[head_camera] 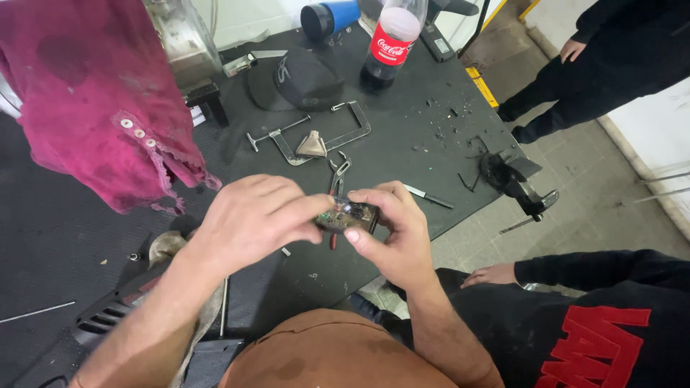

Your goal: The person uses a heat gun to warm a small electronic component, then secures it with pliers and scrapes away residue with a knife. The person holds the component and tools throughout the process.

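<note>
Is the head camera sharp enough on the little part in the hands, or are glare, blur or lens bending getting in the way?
Head view: even, soft light, no harsh glare; the small part between left hand and right hand is slightly soft, its detail too small to read. The clamp and bottle look sharp. Wide-lens bending shows at the edges. The red cloth looks slightly soft.

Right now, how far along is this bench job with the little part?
Seemingly midway. Done: black debris lies scattered on the mat. In hand: both the left hand and right hand pinch a small grimy part, exposed innards showing. Left: pliers and clamp lie out; nothing looks closed up.
</note>
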